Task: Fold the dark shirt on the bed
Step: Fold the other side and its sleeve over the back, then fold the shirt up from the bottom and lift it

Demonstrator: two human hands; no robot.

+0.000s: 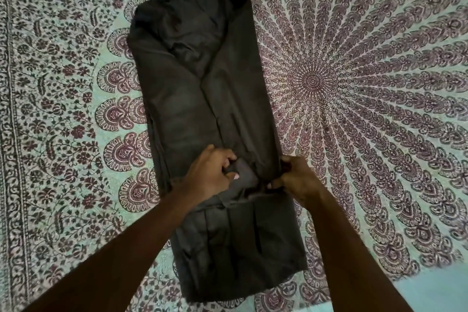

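Dark shirt lies on the bed, on a patterned mandala bedsheet. It's a long narrow strip running away from the person, left of the sheet's central medallion. Both sides look folded in toward the middle; the overlap shows as a diagonal seam line down the upper half. The far end is rounded and a bit rumpled.

Step in hand, as I read it: lengthwise folds done, crosswise fold starting. Both hands are on the shirt about a third of the way up from the near end.

Left hand: grip closed, fingers curled and pinching a bunch of cloth near the strip's centre line. Right hand: grip closed on the shirt's right edge, thumb and fingers pinching fabric. Cloth between the hands is gathered and creased. The near section below the hands is wrinkled, with loose pleats.

Can't tell whether the hands are lifting a fold line or tidying a tucked layer; the fabric is dark and detail is low.

Next move likely calls for:
- a matched grip on both edges, since the left hand sits inboard of the left edge
- flattening the bunched area first
- carrying one end over the other squarely, edges aligned
- smoothing the near pleats so they don't get trapped
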